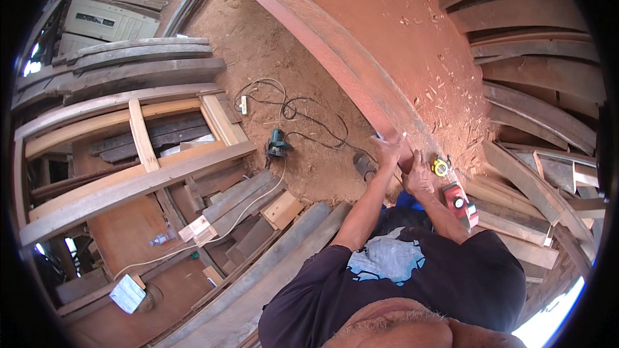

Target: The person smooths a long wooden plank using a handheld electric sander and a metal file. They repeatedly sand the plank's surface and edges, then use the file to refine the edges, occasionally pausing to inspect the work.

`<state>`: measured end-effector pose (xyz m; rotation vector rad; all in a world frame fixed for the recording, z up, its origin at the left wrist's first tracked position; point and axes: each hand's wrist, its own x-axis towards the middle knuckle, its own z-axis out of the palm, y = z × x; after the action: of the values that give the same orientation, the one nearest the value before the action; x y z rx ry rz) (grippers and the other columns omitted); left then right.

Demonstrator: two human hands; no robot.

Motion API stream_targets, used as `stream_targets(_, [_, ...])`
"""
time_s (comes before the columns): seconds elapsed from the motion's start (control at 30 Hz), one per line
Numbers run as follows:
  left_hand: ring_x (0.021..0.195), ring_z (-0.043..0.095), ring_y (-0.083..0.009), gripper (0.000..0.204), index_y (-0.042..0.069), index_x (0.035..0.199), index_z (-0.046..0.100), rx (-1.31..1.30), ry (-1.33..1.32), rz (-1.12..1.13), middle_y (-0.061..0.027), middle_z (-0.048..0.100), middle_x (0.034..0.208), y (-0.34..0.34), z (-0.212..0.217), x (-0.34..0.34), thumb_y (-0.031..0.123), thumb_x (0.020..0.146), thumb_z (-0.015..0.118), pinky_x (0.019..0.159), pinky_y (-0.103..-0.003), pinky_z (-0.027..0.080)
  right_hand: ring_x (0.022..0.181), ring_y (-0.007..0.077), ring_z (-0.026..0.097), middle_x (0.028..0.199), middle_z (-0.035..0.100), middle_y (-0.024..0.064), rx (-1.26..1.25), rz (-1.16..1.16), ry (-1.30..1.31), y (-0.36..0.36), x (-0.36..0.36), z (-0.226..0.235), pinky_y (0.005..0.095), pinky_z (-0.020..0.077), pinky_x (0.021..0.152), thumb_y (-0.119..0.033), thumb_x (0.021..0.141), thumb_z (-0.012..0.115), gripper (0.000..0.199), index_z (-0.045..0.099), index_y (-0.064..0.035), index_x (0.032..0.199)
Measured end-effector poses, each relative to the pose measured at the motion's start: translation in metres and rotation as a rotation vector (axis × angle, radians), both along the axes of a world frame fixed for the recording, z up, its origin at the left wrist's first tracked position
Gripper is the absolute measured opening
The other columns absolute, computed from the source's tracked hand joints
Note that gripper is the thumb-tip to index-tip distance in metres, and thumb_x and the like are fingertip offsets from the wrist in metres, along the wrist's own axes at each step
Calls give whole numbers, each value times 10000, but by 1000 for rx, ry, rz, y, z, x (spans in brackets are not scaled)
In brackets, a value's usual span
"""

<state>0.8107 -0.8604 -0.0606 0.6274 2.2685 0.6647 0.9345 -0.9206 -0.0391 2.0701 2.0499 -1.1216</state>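
Note:
A long reddish-brown wooden beam (348,84) runs from the top of the view down to my hands. My left hand (388,151) is closed at the beam's near end, with a small bluish bit and a pale tip showing by its fingers; what it pinches is too small to name. Close by on the right, my right hand (420,175) grips the beam's near end, its fingers partly hidden. Just right of that hand is a yellow tape measure (441,166). Below the tape sits a red tool with a round black knob (459,204), beside my right forearm.
On the dirt floor at left lies a green corded power tool (277,145), its cable looping toward a white socket strip (244,105). A wooden frame (138,171) and stacked planks (148,58) fill the left. More boards (525,16) lie along the right. Shavings (445,90) litter the ground.

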Motion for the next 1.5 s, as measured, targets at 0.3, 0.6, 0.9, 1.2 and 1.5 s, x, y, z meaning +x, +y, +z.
stream_targets(0.3, [1037,606,-379,748,-77,1141,427,98,20,1,-251,570,1102,-27,-29,-32,349,723,878,930,-449,479,1481,470,259,1626,240,230,-317,156,50,21,3,6,613,222,1199,-431,697,857,1238,88,-151,1626])
stream_targets(0.6, [1013,500,-230,687,-60,1151,405,292,-302,140,-127,463,1078,-50,-61,-52,276,759,859,911,-369,455,1461,564,188,1627,136,270,-374,75,83,23,-11,-19,668,234,1168,-454,622,887,1371,7,-145,1627])
stream_targets(0.9, [1142,558,-297,847,-121,1302,336,138,-306,270,-246,508,1250,-53,-78,-70,298,792,866,971,-395,486,1276,490,405,1442,333,285,-208,92,-150,-1,-44,-17,609,330,1084,-452,597,875,1355,61,-77,1614])
stream_targets(1.2, [1234,541,-304,970,-137,1397,266,98,-421,305,-278,488,1362,-49,-64,-78,286,780,883,1041,-379,462,1294,484,373,1471,293,287,-211,101,-215,-4,-57,-16,626,294,1096,-429,623,860,1324,56,-60,1609])
stream_targets(1.5, [1169,603,-285,866,-114,1377,289,153,-500,289,-254,551,1310,-51,-70,-85,228,815,852,967,-381,525,1295,485,373,1459,299,296,-240,117,-229,-1,-64,-6,617,292,1103,-412,667,849,1287,45,-40,1602])
